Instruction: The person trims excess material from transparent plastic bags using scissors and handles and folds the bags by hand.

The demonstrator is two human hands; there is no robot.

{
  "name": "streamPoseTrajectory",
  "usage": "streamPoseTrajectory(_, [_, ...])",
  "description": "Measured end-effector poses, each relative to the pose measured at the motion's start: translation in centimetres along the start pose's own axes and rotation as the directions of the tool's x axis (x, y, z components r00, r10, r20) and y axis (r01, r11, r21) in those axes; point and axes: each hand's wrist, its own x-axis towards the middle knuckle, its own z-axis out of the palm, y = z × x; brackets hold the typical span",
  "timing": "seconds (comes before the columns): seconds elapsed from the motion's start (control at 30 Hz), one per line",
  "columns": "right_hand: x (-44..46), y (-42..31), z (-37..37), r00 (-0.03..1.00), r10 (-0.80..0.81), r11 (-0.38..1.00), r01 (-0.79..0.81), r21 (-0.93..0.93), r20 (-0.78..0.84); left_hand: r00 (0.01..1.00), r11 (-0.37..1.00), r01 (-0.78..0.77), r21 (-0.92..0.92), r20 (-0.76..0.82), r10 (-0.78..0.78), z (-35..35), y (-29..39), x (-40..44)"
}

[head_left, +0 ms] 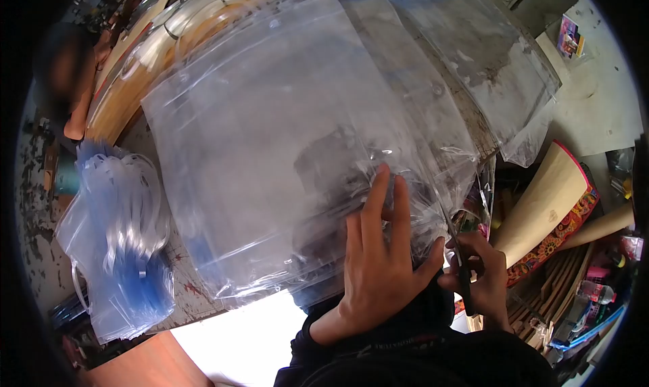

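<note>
My left hand point(382, 269) lies with fingers stretched out on a stack of clear plastic sheets point(270, 110), near its lower right edge. The plastic is crumpled and shiny around the fingertips. My right hand point(490, 279) is closed around the dark handles of a pair of scissors point(462, 272). The blades point up and away, along the bunched plastic edge just right of my left hand. Whether they are cutting into the plastic cannot be made out. More clear sheets point(487, 56) overlap toward the far right.
A bundle of clear plastic with white straps point(128, 252) lies at the left. A person's arm point(80, 113) shows at the upper left. To the right are a rolled patterned sheet point(551, 211), wooden strips point(551, 299) and a plastic bottle point(595, 292).
</note>
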Motion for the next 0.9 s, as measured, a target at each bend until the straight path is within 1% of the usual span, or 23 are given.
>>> streamPoseTrajectory(0.03, [0.0,-0.1,0.1,1.000,0.001,1.000,-0.001,0.001,-0.003,1.000,1.000,-0.009,0.011,-0.006,0.009,0.0,0.0,0.0])
streamPoseTrajectory(0.1, [0.0,-0.2,0.3,0.995,-0.038,0.992,0.026,-0.125,-0.095,1.000,1.000,-0.022,0.011,-0.010,0.023,0.1,-0.2,-0.1])
streamPoseTrajectory(0.13, [0.0,-0.3,0.5,0.994,-0.036,0.992,0.024,-0.124,-0.099,0.999,0.999,-0.032,0.012,-0.016,0.033,0.2,-0.2,-0.1])
streamPoseTrajectory(0.2, [0.2,-0.6,0.9,0.965,-0.148,0.963,0.090,-0.252,-0.218,0.999,0.999,-0.034,0.016,-0.013,0.034,0.3,-0.2,-0.2])
streamPoseTrajectory(0.23, [0.2,-1.0,1.0,0.965,-0.146,0.964,0.088,-0.251,-0.220,0.999,0.999,-0.032,0.022,-0.012,0.033,0.3,-0.2,-0.3])
streamPoseTrajectory(0.3, [0.3,-1.8,1.1,0.952,-0.159,0.925,0.051,-0.378,-0.260,0.999,0.999,-0.036,0.038,-0.013,0.037,0.3,-0.1,-0.3])
streamPoseTrajectory(0.33, [0.3,-1.8,1.2,0.952,-0.158,0.925,0.050,-0.377,-0.261,0.999,0.998,-0.039,0.056,-0.017,0.040,0.3,-0.1,-0.3])
streamPoseTrajectory(0.4, [0.2,-1.7,1.3,0.924,-0.237,0.889,0.082,-0.450,-0.300,0.999,0.998,-0.040,0.055,-0.017,0.041,0.3,-0.2,-0.4])
streamPoseTrajectory(0.53, [0.1,-1.7,1.2,0.919,-0.231,0.889,0.066,-0.453,-0.319,0.999,0.997,-0.039,0.065,-0.029,0.041,0.6,-0.1,-0.4])
streamPoseTrajectory(0.63, [0.1,-1.6,1.2,0.911,-0.256,0.894,0.096,-0.437,-0.324,0.997,0.996,-0.056,0.071,-0.053,0.059,0.9,-0.2,-0.5])
streamPoseTrajectory(0.7, [0.3,-1.5,0.8,0.901,-0.332,0.843,0.151,-0.516,-0.280,0.996,0.995,-0.059,0.077,-0.059,0.064,1.1,0.0,-0.5])
streamPoseTrajectory(0.9, [0.6,-1.4,0.7,0.917,-0.286,0.859,0.116,-0.499,-0.279,0.994,0.998,-0.038,0.058,-0.096,0.044,1.5,-0.1,-0.6])
